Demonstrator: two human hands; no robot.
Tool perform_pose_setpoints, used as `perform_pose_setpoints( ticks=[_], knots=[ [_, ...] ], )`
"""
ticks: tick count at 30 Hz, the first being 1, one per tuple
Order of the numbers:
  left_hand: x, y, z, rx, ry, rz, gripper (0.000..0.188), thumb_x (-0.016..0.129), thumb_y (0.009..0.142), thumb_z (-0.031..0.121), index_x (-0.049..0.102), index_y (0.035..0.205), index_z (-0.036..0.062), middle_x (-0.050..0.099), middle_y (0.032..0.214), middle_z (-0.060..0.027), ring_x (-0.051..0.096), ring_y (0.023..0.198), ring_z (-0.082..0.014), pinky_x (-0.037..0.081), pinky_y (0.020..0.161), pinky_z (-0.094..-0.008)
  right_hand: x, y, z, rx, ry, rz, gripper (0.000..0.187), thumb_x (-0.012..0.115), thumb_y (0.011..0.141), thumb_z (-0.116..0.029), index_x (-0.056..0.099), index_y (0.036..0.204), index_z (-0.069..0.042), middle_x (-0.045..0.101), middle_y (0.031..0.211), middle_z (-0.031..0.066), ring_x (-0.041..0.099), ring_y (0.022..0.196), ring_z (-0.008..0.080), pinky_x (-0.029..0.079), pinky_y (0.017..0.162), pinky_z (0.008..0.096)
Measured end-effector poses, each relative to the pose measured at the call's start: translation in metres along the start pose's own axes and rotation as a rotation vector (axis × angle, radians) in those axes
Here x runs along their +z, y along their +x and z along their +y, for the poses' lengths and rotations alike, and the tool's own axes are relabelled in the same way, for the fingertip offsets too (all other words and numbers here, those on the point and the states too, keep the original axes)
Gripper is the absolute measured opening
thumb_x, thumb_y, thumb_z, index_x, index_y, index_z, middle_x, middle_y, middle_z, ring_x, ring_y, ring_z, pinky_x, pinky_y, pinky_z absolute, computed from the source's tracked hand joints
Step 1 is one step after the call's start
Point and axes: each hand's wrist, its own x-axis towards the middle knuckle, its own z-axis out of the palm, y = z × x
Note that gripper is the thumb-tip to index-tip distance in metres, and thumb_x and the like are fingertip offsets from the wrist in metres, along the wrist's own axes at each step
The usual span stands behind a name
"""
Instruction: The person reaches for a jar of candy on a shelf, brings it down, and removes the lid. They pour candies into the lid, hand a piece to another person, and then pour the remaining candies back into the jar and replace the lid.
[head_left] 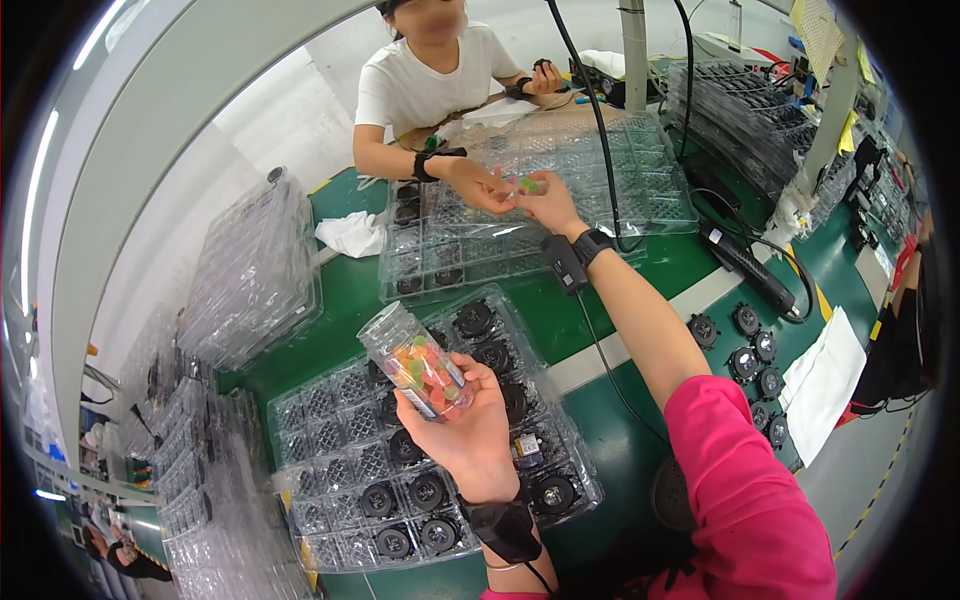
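My left hand (468, 432) is wrapped round a clear plastic jar (385, 328) of orange, red, yellow and green candies. The jar leans to the left, above a clear compartment tray (335, 440) with round black fan-like parts (427, 491) in some pockets. Stretched far forward, my right hand (552, 208) is closed on a few green and reddish candies (531, 186). A co-worker's hand (482, 186) meets my fingertips there, palm partly up. Whether both hands grip the candies, I cannot tell. The co-worker's other hand (545, 78) holds a small dark part.
Stacked clear trays (250, 270) stand at the left, with more at the back right. A black hand tool (745, 268) with a cable lies right of my right arm. Several black round parts (745, 362) rest near a white sheet (825, 380). Black cables hang over the far trays.
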Motion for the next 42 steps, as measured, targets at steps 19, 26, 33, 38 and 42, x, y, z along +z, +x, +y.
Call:
perform_pose_setpoints(
  ticks=[19, 26, 33, 38, 42],
  knots=[
    [0.000, 0.000, -0.002, -0.003, -0.016, -0.026, 0.040, 0.060, 0.085, 0.031, 0.054, 0.117, 0.0081, 0.056, 0.105, -0.0068, 0.053, 0.089, -0.0259, 0.043, 0.071, -0.0339, 0.006, 0.003, 0.001, -0.192, 0.023, -0.047, 0.082, 0.082, 0.064, -0.013, 0.040, 0.133, -0.002, 0.060, 0.078, 0.0031, 0.057, 0.070, 0.0129, 0.047, 0.064, 0.0257],
    [-0.003, -0.002, -0.005, 0.018, 0.018, -0.038, 0.041, 0.060, 0.085, 0.032, 0.054, 0.117, 0.0079, 0.058, 0.106, -0.0064, 0.054, 0.090, -0.0255, 0.043, 0.072, -0.0339, -0.005, -0.001, -0.001, 0.007, -0.021, -0.065, 0.086, 0.082, 0.065, -0.010, 0.033, 0.136, -0.001, 0.058, 0.075, 0.0040, 0.057, 0.068, 0.0110, 0.047, 0.057, 0.0248],
    [0.002, 0.000, -0.003, 0.008, 0.029, -0.043, 0.045, 0.057, 0.087, 0.039, 0.052, 0.121, 0.0095, 0.057, 0.111, -0.0052, 0.054, 0.090, -0.0221, 0.043, 0.071, -0.0314, 0.003, -0.002, 0.013, -0.028, -0.127, -0.014, 0.067, 0.078, 0.070, -0.007, 0.040, 0.125, 0.002, 0.055, 0.068, 0.0015, 0.053, 0.059, 0.0103, 0.044, 0.052, 0.0246],
    [0.002, -0.003, -0.006, 0.017, 0.097, -0.034, 0.047, 0.057, 0.087, 0.040, 0.051, 0.121, 0.0096, 0.056, 0.109, -0.0050, 0.054, 0.089, -0.0218, 0.043, 0.071, -0.0304, 0.010, -0.005, 0.015, -0.183, -0.318, 0.033, 0.049, 0.075, 0.071, -0.010, 0.051, 0.112, 0.002, 0.057, 0.071, 0.0042, 0.056, 0.064, 0.0147, 0.047, 0.058, 0.0286],
    [0.003, -0.006, -0.008, 0.018, 0.096, -0.059, 0.047, 0.058, 0.087, 0.040, 0.051, 0.121, 0.0094, 0.055, 0.108, -0.0048, 0.053, 0.089, -0.0216, 0.042, 0.071, -0.0300, 0.008, -0.017, 0.006, -0.276, -0.461, 0.033, 0.033, 0.070, 0.074, -0.012, 0.056, 0.102, 0.000, 0.058, 0.075, 0.0095, 0.058, 0.068, 0.0224, 0.049, 0.062, 0.0334]
  ],
)
